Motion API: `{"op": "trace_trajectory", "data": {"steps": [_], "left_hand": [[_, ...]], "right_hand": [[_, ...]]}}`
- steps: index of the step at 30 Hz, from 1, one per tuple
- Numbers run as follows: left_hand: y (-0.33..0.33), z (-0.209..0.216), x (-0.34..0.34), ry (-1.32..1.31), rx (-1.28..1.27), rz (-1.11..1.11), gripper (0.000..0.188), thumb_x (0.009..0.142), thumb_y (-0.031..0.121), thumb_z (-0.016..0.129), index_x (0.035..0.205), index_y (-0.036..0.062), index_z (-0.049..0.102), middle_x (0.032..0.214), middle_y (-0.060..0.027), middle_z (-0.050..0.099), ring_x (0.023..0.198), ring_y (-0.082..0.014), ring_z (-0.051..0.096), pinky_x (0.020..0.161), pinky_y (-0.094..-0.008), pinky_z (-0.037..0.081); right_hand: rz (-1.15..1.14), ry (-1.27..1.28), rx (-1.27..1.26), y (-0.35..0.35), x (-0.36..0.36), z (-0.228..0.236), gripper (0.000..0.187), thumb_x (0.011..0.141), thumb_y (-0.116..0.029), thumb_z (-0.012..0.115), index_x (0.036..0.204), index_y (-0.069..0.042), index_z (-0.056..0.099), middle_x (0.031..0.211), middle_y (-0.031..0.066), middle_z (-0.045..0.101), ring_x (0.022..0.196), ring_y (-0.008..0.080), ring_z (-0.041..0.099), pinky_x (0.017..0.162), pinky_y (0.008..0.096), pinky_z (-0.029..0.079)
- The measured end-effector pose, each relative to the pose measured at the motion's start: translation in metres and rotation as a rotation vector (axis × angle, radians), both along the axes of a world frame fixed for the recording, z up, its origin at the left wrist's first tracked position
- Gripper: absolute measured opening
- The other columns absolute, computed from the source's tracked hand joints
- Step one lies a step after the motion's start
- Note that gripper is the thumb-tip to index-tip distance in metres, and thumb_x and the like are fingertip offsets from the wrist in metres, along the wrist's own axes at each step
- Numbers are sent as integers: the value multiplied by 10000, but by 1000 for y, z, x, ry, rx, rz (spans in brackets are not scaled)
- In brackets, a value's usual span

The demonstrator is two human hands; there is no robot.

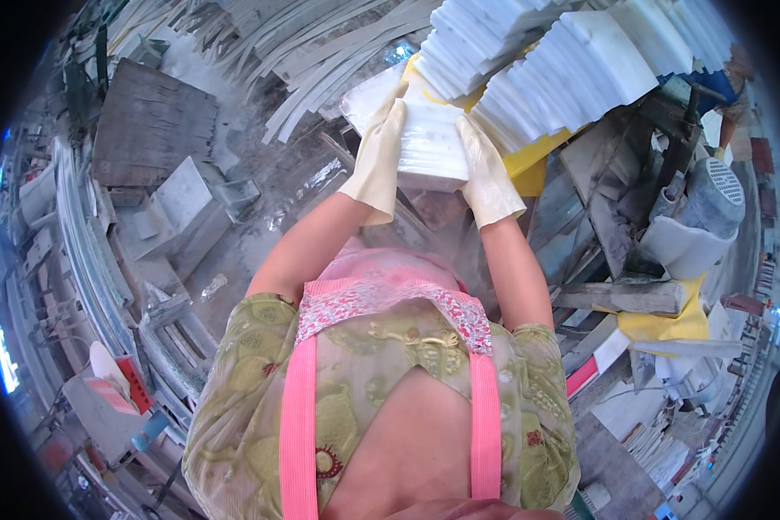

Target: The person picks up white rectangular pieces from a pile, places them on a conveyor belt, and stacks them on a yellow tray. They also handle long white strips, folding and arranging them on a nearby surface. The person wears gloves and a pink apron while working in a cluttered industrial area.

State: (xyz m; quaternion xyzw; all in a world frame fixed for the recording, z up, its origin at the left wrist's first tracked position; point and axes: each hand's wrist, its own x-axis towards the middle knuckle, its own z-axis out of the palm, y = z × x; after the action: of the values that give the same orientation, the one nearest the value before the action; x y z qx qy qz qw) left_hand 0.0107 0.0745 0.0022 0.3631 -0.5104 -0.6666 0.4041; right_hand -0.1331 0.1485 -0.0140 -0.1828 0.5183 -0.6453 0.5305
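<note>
Both my hands wear cream rubber gloves and reach forward, gripping a small stack of white stone tiles (pixel 432 143) from its two sides. My left hand (pixel 377 158) is pressed along the left side of the stack, its fingers pointing away from me. On the opposite side, my right hand (pixel 485 169) is closed against the edge. Behind the held tiles lies a flat white slab (pixel 368 97), partly covered by my left glove. Long rows of upright white stone tiles (pixel 572 74) stand just beyond, with yellow sheeting (pixel 529 166) under them.
Grey stone strips (pixel 321 65) lie piled at the far side. A dark board (pixel 152 121) leans at the left near a grey block (pixel 182 204). To the right are a white bucket (pixel 686 247) and a grey motor (pixel 715 195). Another person (pixel 730 100) stands at the far right.
</note>
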Motion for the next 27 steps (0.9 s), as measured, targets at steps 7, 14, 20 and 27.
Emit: {"op": "trace_trajectory", "data": {"steps": [7, 14, 20, 27], "left_hand": [[-1, -13, 5, -43, -36, -123, 561, 1103, 379, 362, 1624, 178, 309, 1638, -85, 331, 1504, -215, 300, 1215, -360, 262], [-4, -25, -3, 22, -34, -48, 616, 1107, 405, 386, 1558, -15, 365, 1585, -161, 411, 1458, -241, 384, 1214, -348, 280], [-3, -10, 2, 11, -19, -43, 582, 1084, 325, 445, 1570, 17, 355, 1599, -199, 390, 1474, -304, 376, 1209, -382, 290], [-33, 31, 10, -994, -1393, -359, 1147, 594, 406, 865, 1471, -146, 372, 1479, -329, 460, 1430, -447, 416, 1229, -468, 270]], "right_hand": [[71, 38, 37, -9, -12, -9, 558, 1068, -328, 490, 1501, 22, 462, 1554, 166, 446, 1455, 230, 392, 1213, 324, 280], [134, 214, -54, -15, -11, -28, 551, 1076, -343, 478, 1494, 17, 475, 1526, 156, 475, 1425, 225, 419, 1190, 328, 305], [164, 305, -83, -12, -20, -37, 547, 1083, -356, 467, 1487, 12, 486, 1502, 147, 500, 1398, 221, 442, 1171, 331, 327], [140, 538, -129, -7, -30, -53, 544, 1090, -370, 454, 1480, 6, 499, 1474, 137, 530, 1368, 216, 470, 1148, 334, 352]]}}
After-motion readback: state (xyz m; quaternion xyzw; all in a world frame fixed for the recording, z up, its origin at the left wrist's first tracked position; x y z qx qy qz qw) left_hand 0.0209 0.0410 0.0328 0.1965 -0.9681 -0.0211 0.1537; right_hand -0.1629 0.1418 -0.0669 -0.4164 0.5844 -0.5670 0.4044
